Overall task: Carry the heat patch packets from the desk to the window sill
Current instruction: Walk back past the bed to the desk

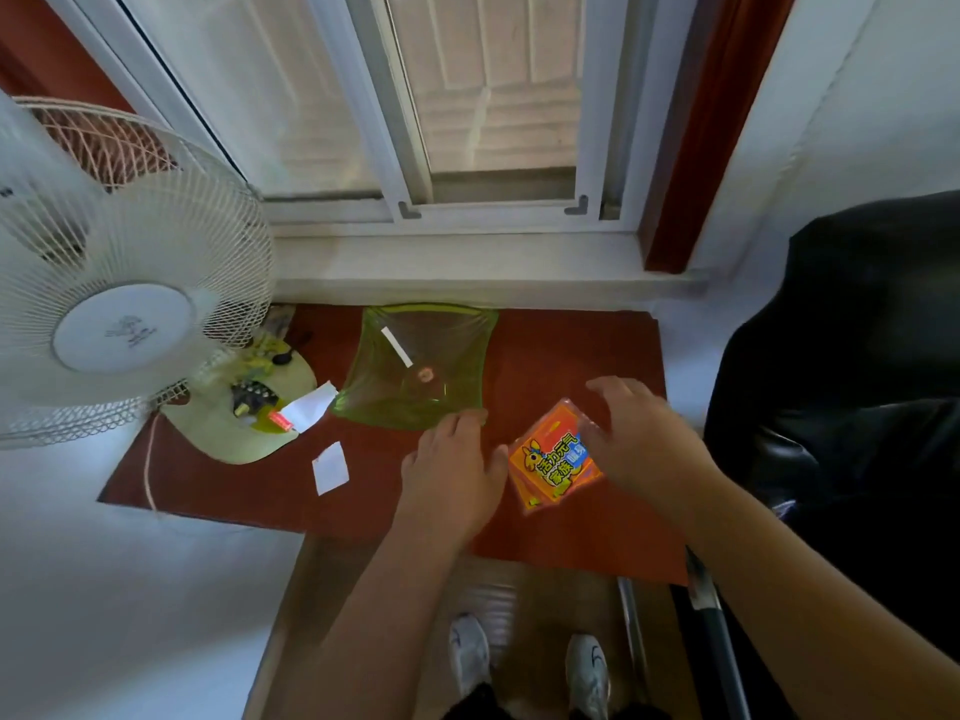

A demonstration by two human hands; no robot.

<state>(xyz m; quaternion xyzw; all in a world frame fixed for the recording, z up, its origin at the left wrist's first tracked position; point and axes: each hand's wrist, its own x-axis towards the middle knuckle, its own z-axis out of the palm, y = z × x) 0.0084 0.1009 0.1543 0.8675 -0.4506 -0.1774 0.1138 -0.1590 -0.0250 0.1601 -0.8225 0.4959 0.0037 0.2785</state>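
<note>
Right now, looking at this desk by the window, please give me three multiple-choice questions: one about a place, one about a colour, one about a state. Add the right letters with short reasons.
1. Where do the heat patch packets lie?
A. on the window sill
B. on the red desk, between the two hands
C. inside the green dish

2. What colour is the dish behind the left hand?
A. transparent green
B. blue
C. black

3. How is the right hand?
A. closed in a fist far from the packets
B. open, fingers spread, at the packets' right edge
C. resting on the fan

Answers: 1 B, the orange packets are on the desk, with the left hand beside them and the window sill bare there. 2 A, the desk shows through its green. 3 B, the fingers are straight and spread over the packets.
</note>
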